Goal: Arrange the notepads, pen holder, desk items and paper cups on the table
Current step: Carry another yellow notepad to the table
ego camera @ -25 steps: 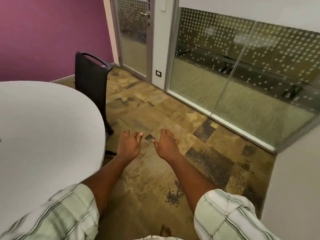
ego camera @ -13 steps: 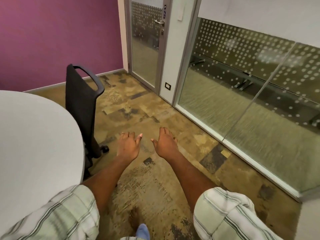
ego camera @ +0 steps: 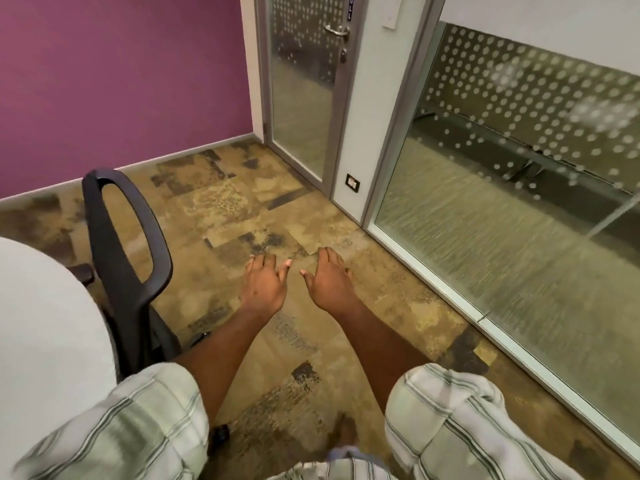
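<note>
Item 1, nearest: two striped pale-green sleeves [ego camera: 131,427], one on each forearm, at the bottom edge of the view.

Item 2: left hand [ego camera: 263,285] and right hand [ego camera: 329,282], both stretched forward with backs up and fingers relaxed and slightly spread. They hold nothing and touch nothing. They hang just beside each other, thumbs apart, over the floor and not over the bench.

Item 3: bench [ego camera: 41,334], a white round top. Only its curved edge shows, at the left.

Item 4: black office chair [ego camera: 128,258], its back with a loop handle standing right beside the bench edge.

Item 5: patchwork brown carpet [ego camera: 242,209], running to the walls.

Item 6, farthest: purple wall [ego camera: 121,71], glass door [ego camera: 301,98] with a metal handle [ego camera: 336,29], a wall socket [ego camera: 352,183], and a dotted glass partition [ego camera: 519,150].

Task things: no notepad, pen holder, desk item or paper cup is in view, so where they are cannot be told.

Progress, as a judgement: nothing arranged can be seen. With both hands free and the gaze off the bench, the arranging seems either not begun or between items. All of it remains unconfirmed.
</note>
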